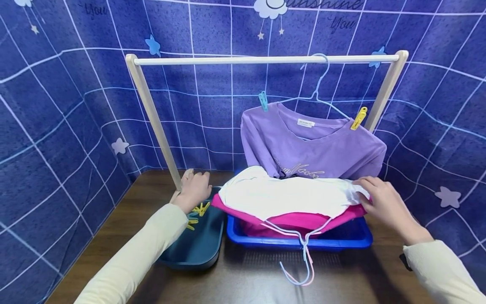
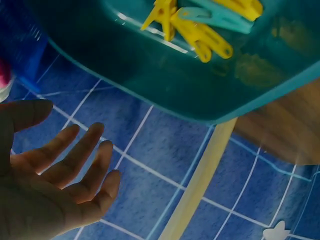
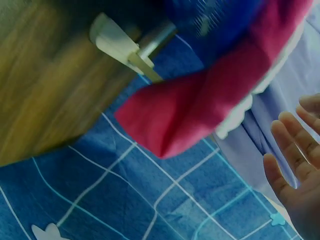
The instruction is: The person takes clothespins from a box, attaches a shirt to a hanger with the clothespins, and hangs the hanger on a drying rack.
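Note:
My left hand (image 1: 195, 190) hovers over the dark teal basin (image 1: 205, 253), its fingers loosely spread and holding nothing in the left wrist view. Yellow and teal clothespins (image 2: 200, 32) lie in that basin. Beside the right end of a white garment (image 1: 288, 196) is my right hand (image 1: 383, 204), its fingertips at the cloth's edge in the head view; the right wrist view has its visible fingers extended. Beneath the white garment lies a magenta garment (image 1: 300, 220). A blue hanger (image 1: 305, 253) and a pink hanger (image 1: 312, 270) stick out of their necklines, hooks toward me.
A blue basket (image 1: 334, 244) sits under the garments on the brown table (image 1: 258, 278). Behind stands a rack with a white rail (image 1: 228, 61). From it a purple shirt (image 1: 315, 147) hangs, with a blue clothespin (image 1: 263, 101) and a yellow clothespin (image 1: 358, 118) at its shoulders.

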Demonstrator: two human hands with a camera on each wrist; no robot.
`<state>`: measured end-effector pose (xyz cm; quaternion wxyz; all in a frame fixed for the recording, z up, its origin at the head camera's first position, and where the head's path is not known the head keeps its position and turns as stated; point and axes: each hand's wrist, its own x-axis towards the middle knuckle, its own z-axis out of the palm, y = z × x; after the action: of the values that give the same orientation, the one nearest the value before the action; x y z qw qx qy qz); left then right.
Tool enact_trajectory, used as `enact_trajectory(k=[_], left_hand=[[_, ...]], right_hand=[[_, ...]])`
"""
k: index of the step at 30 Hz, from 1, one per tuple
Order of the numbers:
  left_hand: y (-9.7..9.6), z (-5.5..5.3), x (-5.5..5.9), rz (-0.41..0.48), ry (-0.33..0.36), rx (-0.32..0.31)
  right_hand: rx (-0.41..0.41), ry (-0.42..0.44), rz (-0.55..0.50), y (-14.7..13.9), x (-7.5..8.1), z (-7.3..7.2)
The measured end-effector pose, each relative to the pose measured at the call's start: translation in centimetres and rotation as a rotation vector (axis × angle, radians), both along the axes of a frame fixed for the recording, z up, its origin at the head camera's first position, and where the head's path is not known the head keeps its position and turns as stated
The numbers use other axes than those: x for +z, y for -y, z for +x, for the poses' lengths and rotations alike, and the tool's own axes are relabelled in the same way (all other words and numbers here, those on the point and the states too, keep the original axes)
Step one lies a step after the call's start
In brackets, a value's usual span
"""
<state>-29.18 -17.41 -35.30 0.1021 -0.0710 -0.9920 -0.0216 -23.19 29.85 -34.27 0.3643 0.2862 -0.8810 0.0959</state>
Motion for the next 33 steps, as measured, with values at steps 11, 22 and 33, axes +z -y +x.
enact_trajectory(k=[11,22,33], left_hand=[[0.1,-0.3,-2.1,-0.02,0.1,0.049],[0.6,-0.8,-4.2,-0.053,0.18,0.092],[0.3,-0.8,-5.7,-0.063,0.207,0.11]], right_hand=[[0.037,0.03,0.02,0.0,-2.1,0.1],[-0.014,0.082,0.023,0.4,-2.6,0.2],[-0.022,0.06,0.045,0.6,-3.1,-0.1]])
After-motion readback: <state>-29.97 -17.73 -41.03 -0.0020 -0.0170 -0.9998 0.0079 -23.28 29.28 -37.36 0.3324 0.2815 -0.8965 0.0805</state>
